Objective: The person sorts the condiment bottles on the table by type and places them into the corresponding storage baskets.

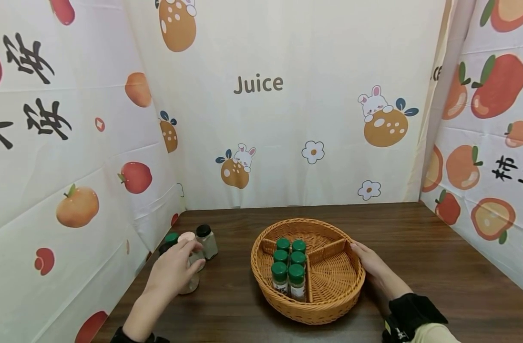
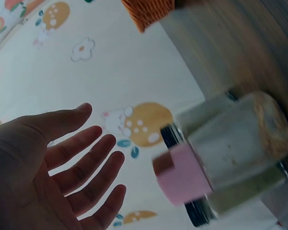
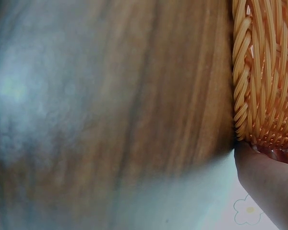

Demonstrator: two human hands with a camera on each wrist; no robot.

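My left hand (image 1: 171, 271) hovers over a small group of jars at the table's left, its fingers spread and apart from them in the left wrist view. Among these are a pink-lidded jar (image 2: 235, 148) and a black-lidded glass jar (image 1: 208, 245). A green lid (image 1: 171, 237) shows behind the hand, which partly hides the group. My right hand (image 1: 374, 264) grips the right rim of a round wicker basket (image 1: 308, 315). Inside the basket, several green-capped spice bottles (image 1: 296, 274) stand upright in two rows in the left front compartment.
Dividers (image 1: 327, 250) split the basket into compartments. Beneath everything lies a dark wooden table (image 1: 231, 305). Fruit-printed cloth (image 1: 261, 119) hangs along the table's back and both sides.
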